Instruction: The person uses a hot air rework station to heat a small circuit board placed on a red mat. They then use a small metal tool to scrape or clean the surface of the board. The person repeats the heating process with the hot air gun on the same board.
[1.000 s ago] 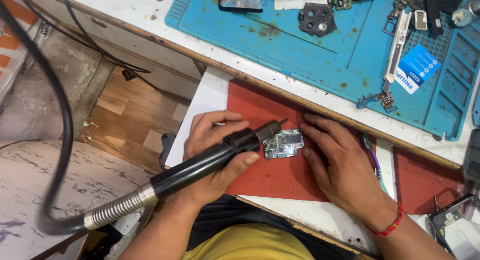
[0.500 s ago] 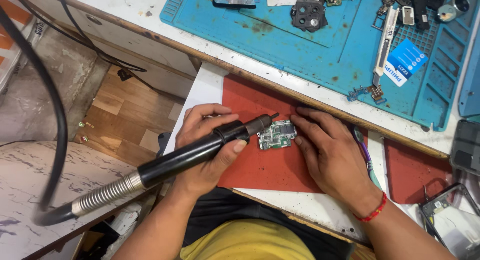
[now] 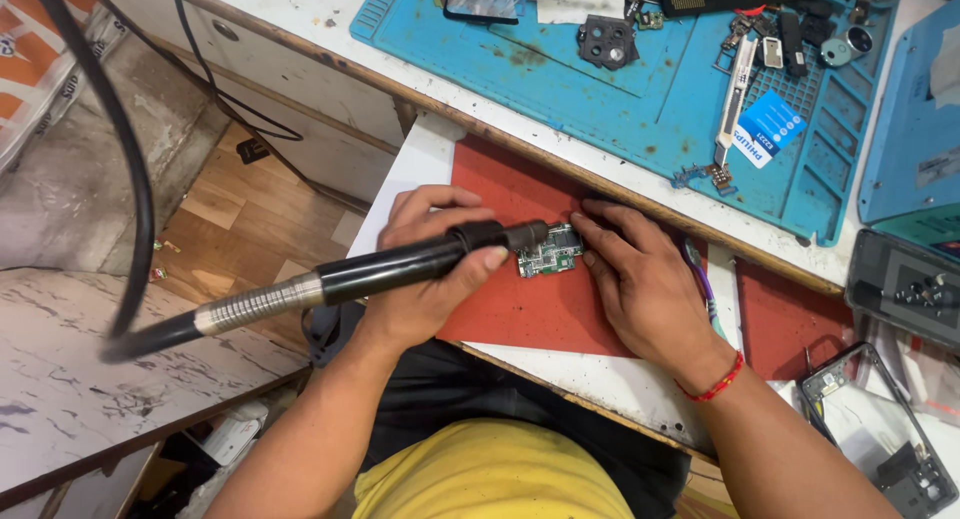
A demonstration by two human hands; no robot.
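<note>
My left hand [image 3: 425,279] grips a black hot-air wand [image 3: 390,267] with a metal-coiled hose trailing off to the left. Its nozzle points right at a small green circuit board [image 3: 550,251] lying on a red mat [image 3: 520,309]. My right hand [image 3: 645,279] rests flat on the mat, fingertips pressing the board's right edge. A red thread bracelet circles the right wrist.
A blue work mat [image 3: 620,109] behind holds a camera frame part [image 3: 607,41], small phone parts, a blue card [image 3: 768,127] and metal tweezers [image 3: 733,89]. A phone frame [image 3: 880,429] lies at the right. Thick black cable [image 3: 120,149] hangs left over the floor.
The view has shifted a little. My left hand has brought the wand's nozzle closer over the board; the right hand still holds the board in place.
</note>
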